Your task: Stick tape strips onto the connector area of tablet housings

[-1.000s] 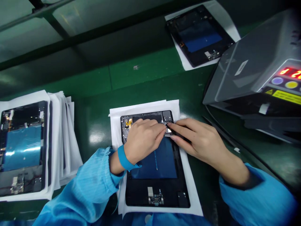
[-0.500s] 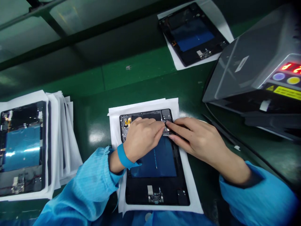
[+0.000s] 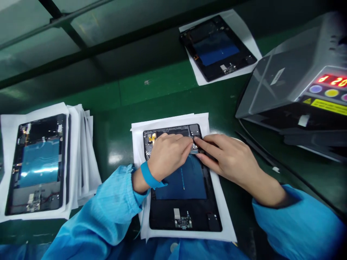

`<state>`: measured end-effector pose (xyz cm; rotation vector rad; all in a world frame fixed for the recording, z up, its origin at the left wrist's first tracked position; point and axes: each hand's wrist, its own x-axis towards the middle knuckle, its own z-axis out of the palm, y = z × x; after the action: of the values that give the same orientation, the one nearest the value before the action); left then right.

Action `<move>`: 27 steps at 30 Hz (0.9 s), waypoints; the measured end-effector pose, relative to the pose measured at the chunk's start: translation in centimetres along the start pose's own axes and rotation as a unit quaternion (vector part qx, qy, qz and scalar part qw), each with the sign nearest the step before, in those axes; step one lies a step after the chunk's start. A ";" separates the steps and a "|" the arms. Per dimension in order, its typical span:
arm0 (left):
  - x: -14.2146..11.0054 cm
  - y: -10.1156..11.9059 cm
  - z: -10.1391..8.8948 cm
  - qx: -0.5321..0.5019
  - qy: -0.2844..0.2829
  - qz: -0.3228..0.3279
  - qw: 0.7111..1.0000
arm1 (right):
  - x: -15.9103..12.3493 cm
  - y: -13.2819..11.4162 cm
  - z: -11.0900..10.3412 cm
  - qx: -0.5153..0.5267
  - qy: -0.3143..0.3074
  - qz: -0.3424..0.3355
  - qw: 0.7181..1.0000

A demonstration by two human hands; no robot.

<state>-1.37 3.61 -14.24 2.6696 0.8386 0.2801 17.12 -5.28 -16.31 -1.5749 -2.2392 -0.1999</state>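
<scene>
Spanning most of the view, green table (image 3: 108,108) bears grey machine (image 3: 282,79) w/ red digits, far R; stack of white sheets (image 3: 82,155) at L, 2nd tablet (image 3: 38,166) on top; open tablet (image 3: 165,215) flat on white paper, front ctr; R hand (image 3: 233,155) at its upper R corner, index + thumb slightly apart; L hand (image 3: 169,153) there too, fingertips pinched narrow, can't tell if on anything; blue wristband (image 3: 148,177) on L wrist
</scene>
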 end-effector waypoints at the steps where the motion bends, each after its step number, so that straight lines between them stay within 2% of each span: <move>1: 0.0 0.0 0.0 -0.001 -0.004 -0.002 1.000 | 0.0 0.0 0.0 0.000 -0.001 -0.003 1.000; 7: -0.1 0.1 0.2 -0.002 0.002 0.005 1.000 | 0.0 -0.2 -0.5 -0.011 0.001 -0.024 1.000; 11: -0.2 0.0 0.3 -0.003 0.012 0.010 1.000 | 0.1 -0.5 -1.0 -0.039 -0.022 -0.030 0.999; 14: -0.2 0.0 0.3 -0.012 0.009 0.006 1.000 | 0.0 -0.4 -1.0 -0.004 -0.025 -0.014 1.000; 18: -0.1 0.0 0.3 -0.013 0.007 0.004 1.000 | 0.4 0.0 -0.8 0.044 0.037 0.025 0.998; 21: -0.1 -0.1 0.4 -0.011 0.007 0.004 1.000 | 1.3 0.0 -0.5 -0.015 0.064 0.037 0.997; 27: 0.0 0.0 0.4 -0.013 0.000 0.002 1.000 | 1.8 -0.3 -0.1 -0.079 0.091 0.000 0.993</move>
<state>-1.32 3.53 -14.60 2.6477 0.8256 0.2896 16.38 -3.84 -15.43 -1.5657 -2.1262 -0.5118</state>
